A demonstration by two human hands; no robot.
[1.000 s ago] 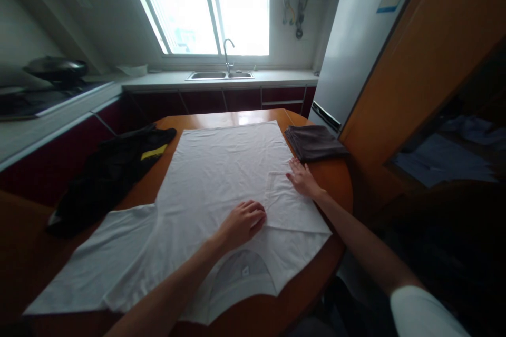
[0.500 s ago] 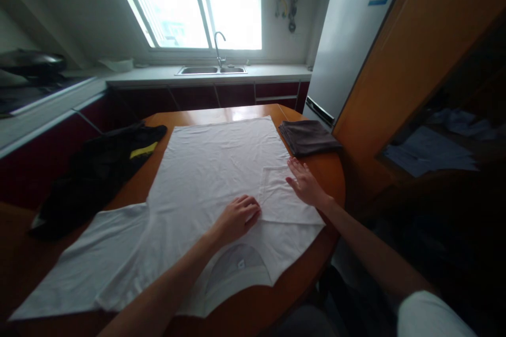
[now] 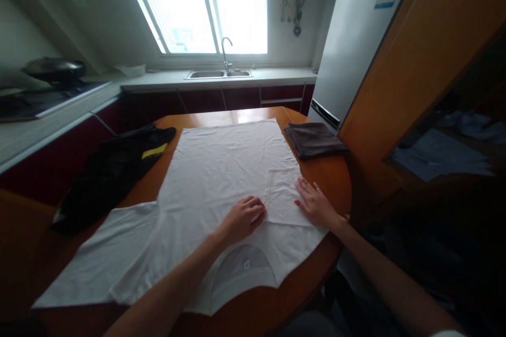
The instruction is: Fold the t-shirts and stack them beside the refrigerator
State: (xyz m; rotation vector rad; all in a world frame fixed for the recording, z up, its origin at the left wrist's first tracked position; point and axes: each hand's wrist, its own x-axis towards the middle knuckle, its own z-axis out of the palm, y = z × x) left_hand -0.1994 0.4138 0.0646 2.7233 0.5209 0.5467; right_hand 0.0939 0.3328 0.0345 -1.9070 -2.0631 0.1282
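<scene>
A white T-shirt (image 3: 221, 168) lies spread flat on a round wooden table (image 3: 332, 174), collar towards me. Its right sleeve (image 3: 282, 195) is folded inward over the body; the left sleeve (image 3: 103, 258) lies spread out. My left hand (image 3: 242, 218) rests palm down on the shirt at the folded sleeve's inner edge, fingers loosely curled with nothing in them. My right hand (image 3: 316, 204) lies flat with fingers spread on the shirt's right edge, beside the folded sleeve.
A folded dark brown cloth (image 3: 314, 139) sits at the table's right rear. A crumpled black garment with a yellow patch (image 3: 114, 168) lies on the left. Behind are a counter with a sink (image 3: 219, 73), a window, a refrigerator (image 3: 351, 47) and a wooden cabinet (image 3: 419, 73).
My right hand has slid back towards me along the shirt's right edge, from the sleeve's far corner to its near side. My left hand has stayed put.
</scene>
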